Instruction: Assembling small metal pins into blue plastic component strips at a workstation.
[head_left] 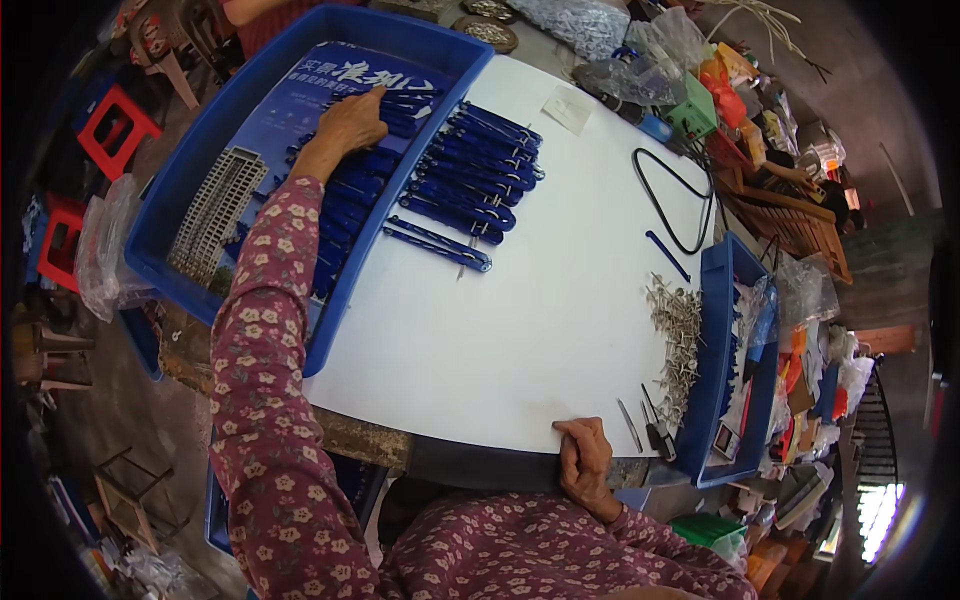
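Note:
My left hand point(352, 122) reaches into the large blue tray point(345, 310) on the left, its fingers drawn together on folded blue straps point(405, 118) at the tray's far side. The fingertips are partly hidden, so how many straps they grip is unclear. Beside the tray, a row of folded blue straps with metal fittings point(480, 170) lies on the white work surface point(560, 270). My right hand point(587, 465) rests at the near table edge, fingers curled and nothing visible in them. A heap of small silvery metal clips point(677, 340) lies to its right, farther up.
Near the clips lie tweezers point(630, 425) and a dark-handled tool point(657, 435). One blue strap point(668, 256) and a black cord loop point(680, 200) are farther back. A smaller blue bin point(708, 370) borders the right side. Red stools point(115, 130) stand at left.

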